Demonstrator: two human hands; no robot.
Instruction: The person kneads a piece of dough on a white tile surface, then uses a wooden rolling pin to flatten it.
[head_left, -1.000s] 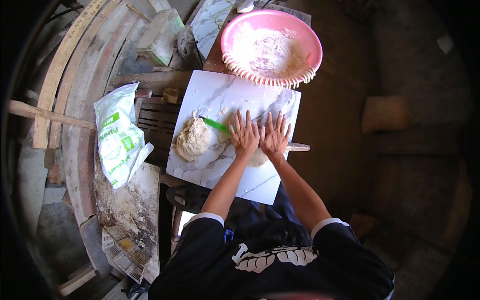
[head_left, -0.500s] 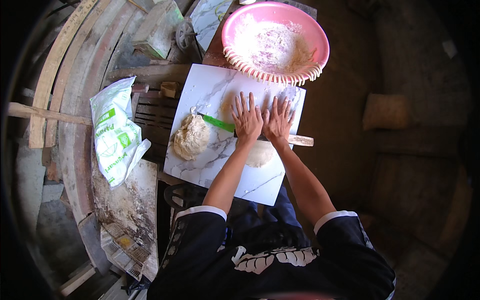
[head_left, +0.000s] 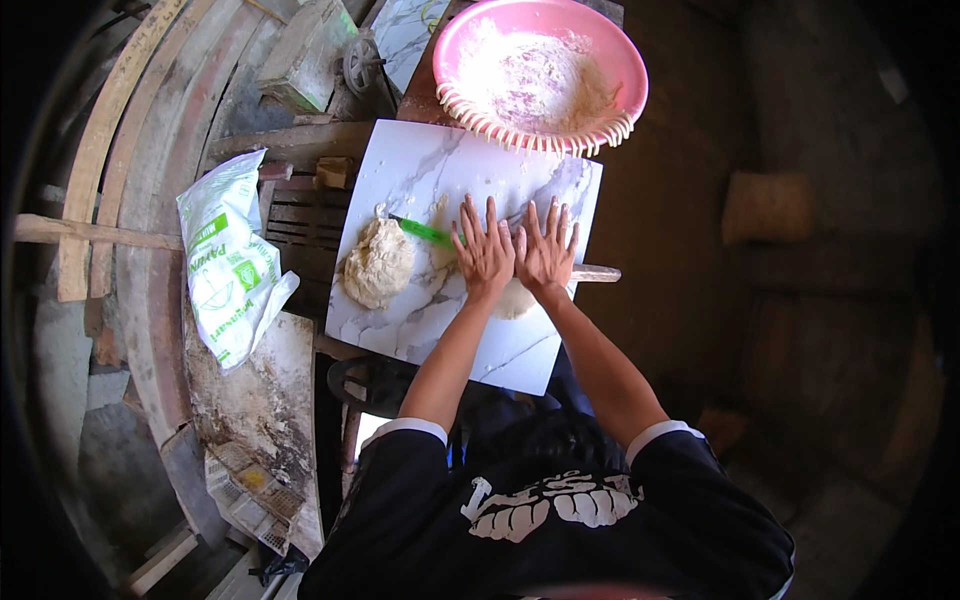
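A white marble-patterned board (head_left: 420, 170) lies in front of me. My left hand (head_left: 483, 252) and my right hand (head_left: 546, 250) lie flat side by side, fingers spread, pressing on a wooden rolling pin (head_left: 597, 273) whose right end sticks out past the board. Under the pin a flattened piece of dough (head_left: 513, 302) shows near my wrists. The pin's left handle is green (head_left: 421, 232). A larger lump of dough (head_left: 378, 265) rests on the board's left part.
A pink plastic basin (head_left: 544, 72) with flour stands at the board's far edge. A white and green flour bag (head_left: 232, 262) lies to the left on wooden slats. A floury slab (head_left: 265, 390) sits at lower left. Wooden planks curve along the left.
Both hands have slid a little away from me across the board with the pin. The dough piece under them now shows more at my wrists.
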